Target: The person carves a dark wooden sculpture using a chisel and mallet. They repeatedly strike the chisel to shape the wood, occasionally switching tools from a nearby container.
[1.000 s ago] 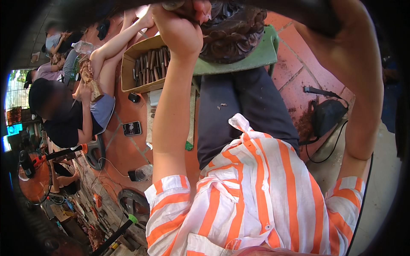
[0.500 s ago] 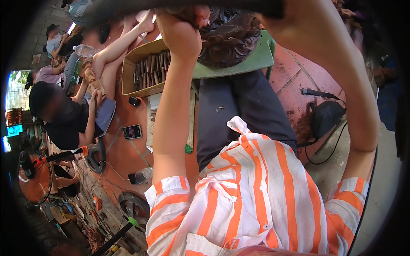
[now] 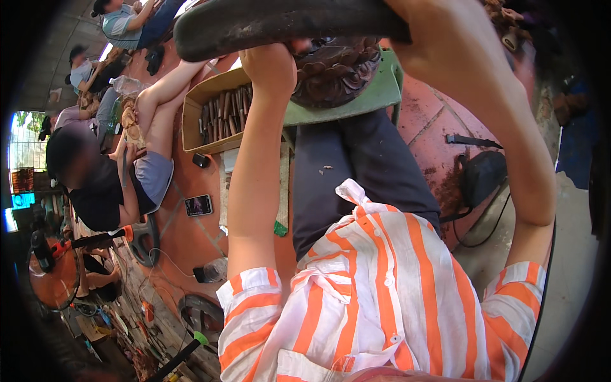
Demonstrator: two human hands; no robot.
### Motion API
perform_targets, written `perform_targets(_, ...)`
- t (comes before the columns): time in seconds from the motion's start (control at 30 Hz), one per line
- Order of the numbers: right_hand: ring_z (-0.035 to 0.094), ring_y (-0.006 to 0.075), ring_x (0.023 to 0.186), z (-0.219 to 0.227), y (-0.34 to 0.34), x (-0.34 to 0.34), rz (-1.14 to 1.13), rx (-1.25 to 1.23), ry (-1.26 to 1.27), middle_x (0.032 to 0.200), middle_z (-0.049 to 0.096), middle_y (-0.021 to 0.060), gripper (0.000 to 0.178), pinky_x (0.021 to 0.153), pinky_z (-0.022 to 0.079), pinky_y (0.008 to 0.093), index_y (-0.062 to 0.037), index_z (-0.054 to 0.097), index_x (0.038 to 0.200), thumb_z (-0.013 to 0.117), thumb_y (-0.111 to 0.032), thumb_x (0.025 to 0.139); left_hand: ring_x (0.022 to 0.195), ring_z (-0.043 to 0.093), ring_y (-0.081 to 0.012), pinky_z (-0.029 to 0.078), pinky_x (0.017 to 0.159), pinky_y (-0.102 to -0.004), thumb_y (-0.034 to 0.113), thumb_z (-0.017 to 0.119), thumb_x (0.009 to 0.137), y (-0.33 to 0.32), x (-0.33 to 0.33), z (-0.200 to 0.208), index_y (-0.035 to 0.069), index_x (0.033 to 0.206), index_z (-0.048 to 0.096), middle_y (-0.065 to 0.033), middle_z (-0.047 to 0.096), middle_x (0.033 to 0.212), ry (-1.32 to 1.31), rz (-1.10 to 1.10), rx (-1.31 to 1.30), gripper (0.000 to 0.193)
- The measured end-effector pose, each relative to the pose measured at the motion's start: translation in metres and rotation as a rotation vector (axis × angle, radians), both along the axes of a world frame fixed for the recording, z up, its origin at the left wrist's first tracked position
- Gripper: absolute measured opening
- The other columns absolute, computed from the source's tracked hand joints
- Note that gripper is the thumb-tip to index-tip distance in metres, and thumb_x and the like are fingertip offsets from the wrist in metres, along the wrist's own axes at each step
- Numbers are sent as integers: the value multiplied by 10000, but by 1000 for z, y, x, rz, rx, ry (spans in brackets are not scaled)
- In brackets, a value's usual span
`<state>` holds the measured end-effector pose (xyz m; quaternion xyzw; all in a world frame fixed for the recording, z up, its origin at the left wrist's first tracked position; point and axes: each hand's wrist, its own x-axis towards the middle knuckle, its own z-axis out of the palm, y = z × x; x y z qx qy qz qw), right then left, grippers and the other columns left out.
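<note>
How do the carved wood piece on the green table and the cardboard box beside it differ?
The carved wood piece is dark brown and rounded, with leaf-like relief; the cardboard box is pale tan, straight-sided and open-topped. The carving is one solid piece, while the box holds many slim wooden-handled tools. The left hand is up against the carving; no hand touches the box. Both sit near the green table.

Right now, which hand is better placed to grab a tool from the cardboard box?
Left, probably. The left hand is up beside the cardboard box of wooden-handled tools, on that same side. The right hand is raised across the dark carved wood piece, farther from the box.
</note>
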<state>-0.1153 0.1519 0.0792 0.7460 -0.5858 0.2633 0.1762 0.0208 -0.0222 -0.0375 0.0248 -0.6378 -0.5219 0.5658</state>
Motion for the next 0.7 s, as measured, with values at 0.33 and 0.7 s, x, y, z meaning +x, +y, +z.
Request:
perform_targets(0.33, 551, 56, 841, -31, 54, -55, -118, -101, -288, 977, 632, 21, 511, 752, 447, 215, 2, 564, 1276, 728, -21, 793, 453, 348, -138, 305, 486, -302, 519, 401, 973, 9, 93, 38, 90, 656, 446, -19, 406, 523, 127, -670, -11, 535)
perform_targets(0.7, 529, 88, 737, -130, 93, -49, -210, -9, -1175, 872, 564, 27, 544, 666, 448, 229, 24, 476, 1250, 712, -13, 762, 544, 505, -159, 378, 488, -312, 323, 698, 723, 133, 11, 6, 202, 864, 596, 23, 418, 650, -566, -140, -942, 211)
